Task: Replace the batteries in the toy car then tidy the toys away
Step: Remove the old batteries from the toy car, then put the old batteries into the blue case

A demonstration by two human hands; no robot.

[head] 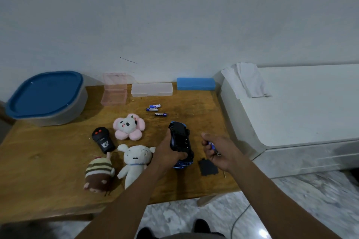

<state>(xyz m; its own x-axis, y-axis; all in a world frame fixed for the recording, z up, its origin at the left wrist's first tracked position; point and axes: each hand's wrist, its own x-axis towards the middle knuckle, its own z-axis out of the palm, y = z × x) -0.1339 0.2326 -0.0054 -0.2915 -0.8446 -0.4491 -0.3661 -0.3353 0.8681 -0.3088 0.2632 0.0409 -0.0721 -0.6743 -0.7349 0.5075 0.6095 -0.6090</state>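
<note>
My left hand (167, 151) grips the blue and black toy car (180, 141), turned underside up above the wooden table (48, 161). To its right, my right hand (217, 151) curls around blue batteries (212, 145), whose ends stick out of the fist. The car's black battery cover (207, 167) lies flat on the table under that hand. Three loose batteries (156, 110) rest farther back near the table's middle. A black remote (103, 139) stands left of the car.
Three plush toys lie at left: pink panda flower (129, 127), white one (136, 161), striped brown one (99, 174). At the back stand a grey tub with blue lid (46, 95), an open pink box (114, 91), a clear case (151, 89), a blue case (196, 83). White furniture (291, 112) borders the right.
</note>
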